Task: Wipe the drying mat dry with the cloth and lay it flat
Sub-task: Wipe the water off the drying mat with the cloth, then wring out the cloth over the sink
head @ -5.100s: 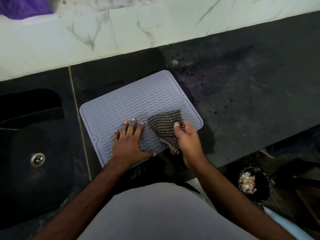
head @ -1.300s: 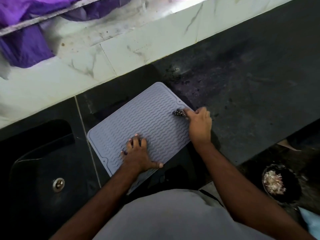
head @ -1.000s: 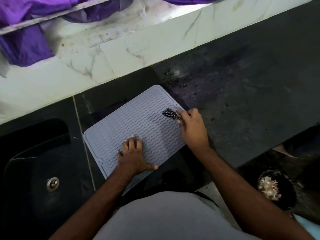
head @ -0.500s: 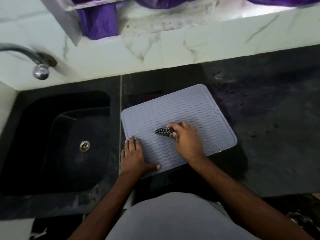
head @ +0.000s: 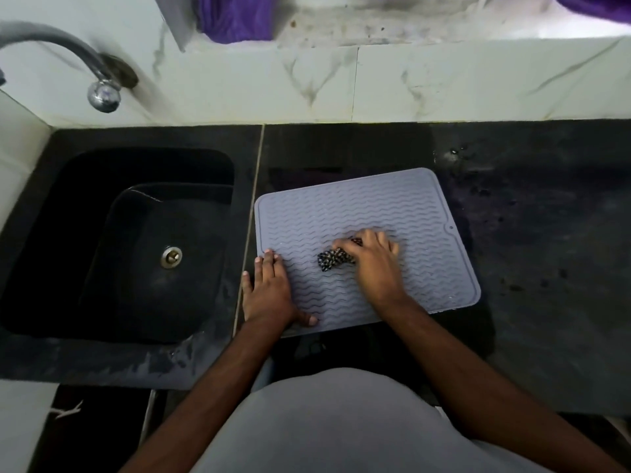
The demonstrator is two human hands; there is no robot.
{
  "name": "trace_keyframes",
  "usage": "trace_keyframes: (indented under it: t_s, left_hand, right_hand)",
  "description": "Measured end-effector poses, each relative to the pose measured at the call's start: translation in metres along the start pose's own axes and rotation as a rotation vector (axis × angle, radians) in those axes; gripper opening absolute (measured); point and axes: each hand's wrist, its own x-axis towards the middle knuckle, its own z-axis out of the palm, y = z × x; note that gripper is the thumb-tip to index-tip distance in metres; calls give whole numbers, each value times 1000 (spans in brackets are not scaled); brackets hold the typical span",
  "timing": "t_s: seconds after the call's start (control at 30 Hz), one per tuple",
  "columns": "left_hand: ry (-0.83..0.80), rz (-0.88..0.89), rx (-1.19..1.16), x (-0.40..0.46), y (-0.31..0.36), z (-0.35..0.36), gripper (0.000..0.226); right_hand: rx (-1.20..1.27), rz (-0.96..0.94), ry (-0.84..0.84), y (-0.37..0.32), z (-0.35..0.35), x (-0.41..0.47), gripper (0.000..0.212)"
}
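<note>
A grey ribbed drying mat (head: pixel 348 206) lies flat on the black counter just right of the sink, its near edge at the counter's front. My left hand (head: pixel 268 295) rests palm down, fingers spread, on the mat's near left corner. My right hand (head: pixel 374 264) is closed on a bunched dark checked cloth (head: pixel 333 259) and presses it against the middle of the mat. Only the cloth's left end shows past my fingers.
A black sink (head: pixel 136 240) with a metal drain sits to the left, with a tap (head: pixel 85 66) above it on the white marble wall. Water droplets (head: pixel 457 155) dot the dark counter (head: pixel 546 250) beyond the mat's far right corner. Purple fabric (head: pixel 235 15) hangs at the top.
My right hand has carried the cloth from the mat's far right edge to its middle. The left hand has shifted to the near left corner. The camera view has swung left, showing the sink.
</note>
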Motion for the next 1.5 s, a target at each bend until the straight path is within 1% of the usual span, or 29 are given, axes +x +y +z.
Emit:
trace_keyframes:
  t_s: [0.17,0.27,0.47,0.57,0.63,0.67,0.7,0.73,0.77,0.83,0.87,0.9,0.97,1.03,1.07,1.13,1.2,1.3,1.4,1.47,1.5]
  left_hand:
    - [-18,-32,23,-1,6,-2,154]
    - [-15,-46,42,-2,10,-3,153]
    - [13,-76,61,-4,15,1,152]
    - [66,-58,103,-7,18,3,145]
    - [120,17,106,-10,19,8,131]
    - [160,83,90,-12,18,11,121]
    - [193,156,28,-13,18,14,111]
    - [209,219,-114,-16,17,16,99]
    - [204,254,-306,-21,18,15,87]
    - [179,252,-699,-29,20,12,64]
    - [145,222,-870,-31,22,9,58]
    - [102,182,-1031,-33,20,3,60]
    - [-1,94,-1310,-37,13,-12,79]
    - [-95,38,-1503,-44,-1,-31,86]
    - [-111,41,-1558,-47,-13,-41,83]
    - [-96,79,-1623,-53,-43,-57,68]
    - [-136,120,-1678,-59,-71,-71,57]
    - [-166,147,-1750,-63,-117,-92,56]
    - [-124,178,-1821,-66,-156,-123,50]
    - [-92,199,-1816,-68,-185,-143,41]
    - [-66,214,-1803,-70,-199,-154,36]
  right_hand:
    - [-32,48,57,50,-18,-6,42]
    - [-51,91,59,72,-27,-10,40]
    - [-92,238,125,107,-42,-15,39]
    - [8,310,121,108,-54,-15,41]
    - [131,277,128,100,-59,-16,41]
    - [227,238,122,93,-60,-16,40]
    - [359,210,103,84,-59,-17,38]
    - [496,195,64,71,-57,-18,36]
    - [596,173,33,56,-55,-20,34]
    - [669,101,15,22,-51,-24,31]
    - [694,67,9,6,-48,-26,30]
    - [709,37,2,-12,-45,-28,31]
    - [732,-8,-13,-46,-39,-31,35]
    - [729,-38,-49,-78,-36,-33,35]
    - [725,-60,-60,-95,-36,-35,35]
    - [744,-100,-84,-130,-37,-39,32]
    - [747,-142,-76,-161,-40,-37,29]
    - [678,-211,22,-211,-45,-28,25]
    - [632,-306,83,-255,-52,-13,33]
    - [690,-333,107,-284,-55,-4,28]
    - [790,-309,95,-298,-56,3,24]
